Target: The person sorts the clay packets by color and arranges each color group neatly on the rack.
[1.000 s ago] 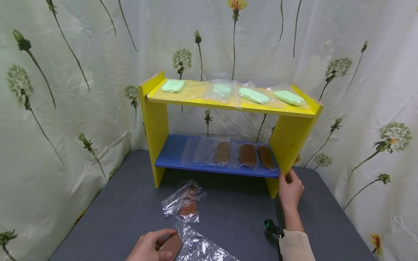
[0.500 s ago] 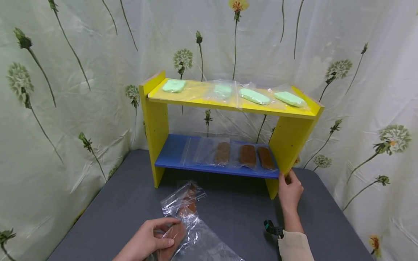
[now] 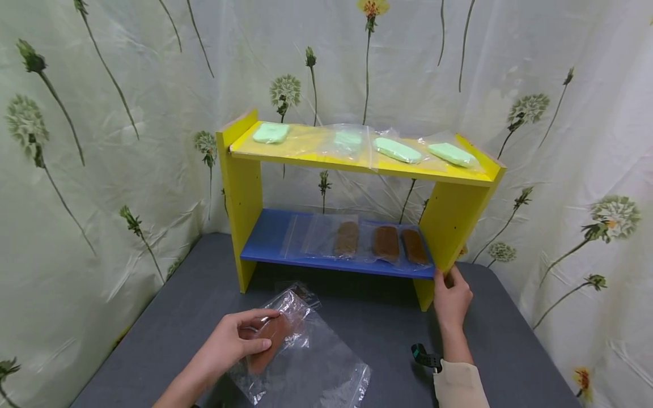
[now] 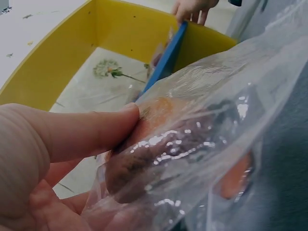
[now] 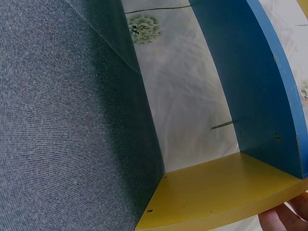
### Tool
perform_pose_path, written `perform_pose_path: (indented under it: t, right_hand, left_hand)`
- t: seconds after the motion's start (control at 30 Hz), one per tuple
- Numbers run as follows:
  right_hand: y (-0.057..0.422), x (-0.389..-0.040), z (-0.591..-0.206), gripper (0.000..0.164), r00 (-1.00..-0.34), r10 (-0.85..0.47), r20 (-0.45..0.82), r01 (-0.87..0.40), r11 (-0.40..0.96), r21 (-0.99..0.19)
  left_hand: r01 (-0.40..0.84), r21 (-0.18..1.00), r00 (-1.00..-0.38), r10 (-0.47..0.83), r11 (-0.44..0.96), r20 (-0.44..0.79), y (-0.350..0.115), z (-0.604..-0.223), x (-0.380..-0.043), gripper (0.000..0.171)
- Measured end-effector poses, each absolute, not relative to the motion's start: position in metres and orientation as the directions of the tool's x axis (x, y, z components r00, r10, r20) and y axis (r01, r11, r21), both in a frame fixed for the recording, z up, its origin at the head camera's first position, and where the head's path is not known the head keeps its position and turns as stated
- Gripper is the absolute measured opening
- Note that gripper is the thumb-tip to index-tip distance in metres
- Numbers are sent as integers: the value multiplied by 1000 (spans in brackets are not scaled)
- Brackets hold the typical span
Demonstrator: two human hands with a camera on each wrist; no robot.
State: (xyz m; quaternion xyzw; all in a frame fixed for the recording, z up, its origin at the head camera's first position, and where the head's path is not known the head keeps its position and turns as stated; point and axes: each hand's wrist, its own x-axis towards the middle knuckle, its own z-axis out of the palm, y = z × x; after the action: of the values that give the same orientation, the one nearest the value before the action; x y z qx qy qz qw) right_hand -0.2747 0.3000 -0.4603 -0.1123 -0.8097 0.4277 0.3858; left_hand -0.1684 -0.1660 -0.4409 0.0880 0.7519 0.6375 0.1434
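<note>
My left hand (image 3: 230,339) grips a brown block in a clear zip bag (image 3: 326,357), thumb on one side and fingers on the other. The block (image 3: 268,347) lies tilted in one corner, and the loose plastic spreads to the right. In the left wrist view the thumb presses the bag (image 4: 192,130) from above. Behind it, mostly covered, another bagged brown piece (image 3: 305,293) lies on the table. My right hand (image 3: 453,297) holds the right side panel (image 3: 459,221) of a small yellow shelf unit, beside the blue board's end. Fingertips show at that panel in the right wrist view.
On the blue lower board (image 3: 272,232) lie three bagged brown blocks (image 3: 386,243) toward the right. Several pale green bagged blocks (image 3: 398,149) rest on the yellow top board (image 3: 306,144). A dark grey table (image 3: 377,328) carries the unit, before a flowered curtain (image 3: 153,85).
My left hand has moved up and slightly right with the bagged block, toward the shelf, covering more of the bag on the table. The right hand stays at the side panel.
</note>
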Motion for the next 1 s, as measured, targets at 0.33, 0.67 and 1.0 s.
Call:
perform_pose_path:
  t: [0.33,0.67,1.0]
  right_hand:
    - [301,-274,-460,18,-674,506,539,-151,620,-770]
    - [300,-276,-458,20,-666,508,546,-156,621,-768]
    - [300,-276,-461,19,-667,516,538,-138,624,-769]
  left_hand:
    - [34,985,-954,298,169,-19,-166,-419,-192,52]
    - [153,965,-947,311,212,82,-166,-398,-225,48]
    - [303,925,-928,291,230,232,-166,-385,-263,46]
